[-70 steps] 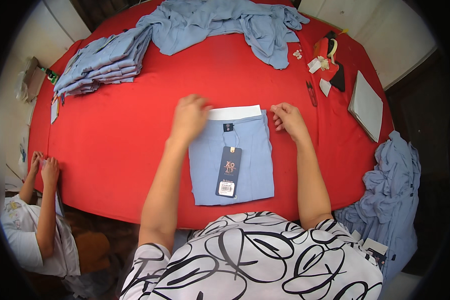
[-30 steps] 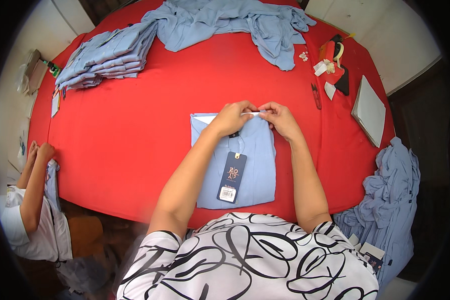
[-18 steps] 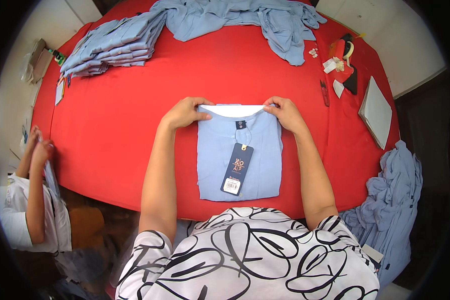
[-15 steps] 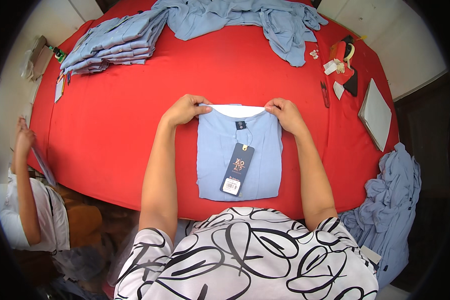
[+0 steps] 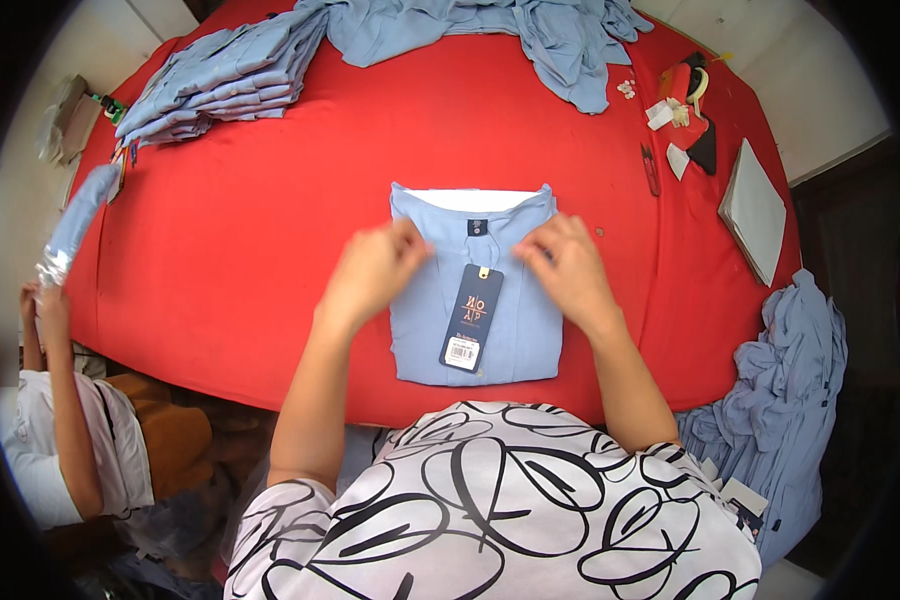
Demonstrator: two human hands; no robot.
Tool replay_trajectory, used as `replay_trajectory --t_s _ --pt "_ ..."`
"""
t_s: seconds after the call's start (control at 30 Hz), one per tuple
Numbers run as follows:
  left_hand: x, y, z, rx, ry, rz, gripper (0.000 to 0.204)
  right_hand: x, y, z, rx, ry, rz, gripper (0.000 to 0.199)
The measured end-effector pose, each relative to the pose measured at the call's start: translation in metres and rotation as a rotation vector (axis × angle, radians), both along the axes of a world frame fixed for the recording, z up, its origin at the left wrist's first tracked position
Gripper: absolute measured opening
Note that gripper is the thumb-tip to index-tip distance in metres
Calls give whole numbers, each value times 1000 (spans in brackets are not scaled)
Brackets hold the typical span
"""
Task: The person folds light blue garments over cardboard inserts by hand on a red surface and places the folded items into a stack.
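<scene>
A folded light blue shirt [image 5: 525, 330] lies flat in front of me, its neckline away from me. A white insert [image 5: 465, 199] shows inside the neckline. A small dark label is at the neck, and a dark blue hang tag [image 5: 473, 318] with a white sticker hangs from it by a thin loop. My left hand [image 5: 380, 265] is over the shirt's left side, blurred, fingers loosely bent and apart. On the right side, my right hand [image 5: 567, 262] hovers with thumb and fingers bent and apart. Neither hand appears to hold anything.
A red cloth [image 5: 230, 260] covers the table. Folded blue shirts [image 5: 225, 75] are stacked far left; loose blue garments [image 5: 570, 55] lie at the back. Small scissors [image 5: 650, 170] and a white stack [image 5: 753, 215] are right. Beside me, a person [image 5: 65, 400] lifts a clear-wrapped blue garment [image 5: 75, 220].
My hands have let go of the neckline's corners and moved nearer me, inward over the shirt. At left, the other person's wrapped garment has come up into view.
</scene>
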State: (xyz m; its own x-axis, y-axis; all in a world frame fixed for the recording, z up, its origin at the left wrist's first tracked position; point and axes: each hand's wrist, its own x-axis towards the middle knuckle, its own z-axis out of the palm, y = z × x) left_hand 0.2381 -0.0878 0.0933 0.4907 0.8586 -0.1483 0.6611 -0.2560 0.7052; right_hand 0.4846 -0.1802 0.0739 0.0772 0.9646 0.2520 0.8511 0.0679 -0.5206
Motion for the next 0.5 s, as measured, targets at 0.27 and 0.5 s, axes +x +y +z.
replay_trajectory --t_s 0.27,0.5 --pt "-6 -64 -5 -433 -255 -10 15 -25 -7 9 -472 587 -17 19" --pt "-1 -28 -37 139 -166 162 27 -20 6 -1 -396 124 108 25"
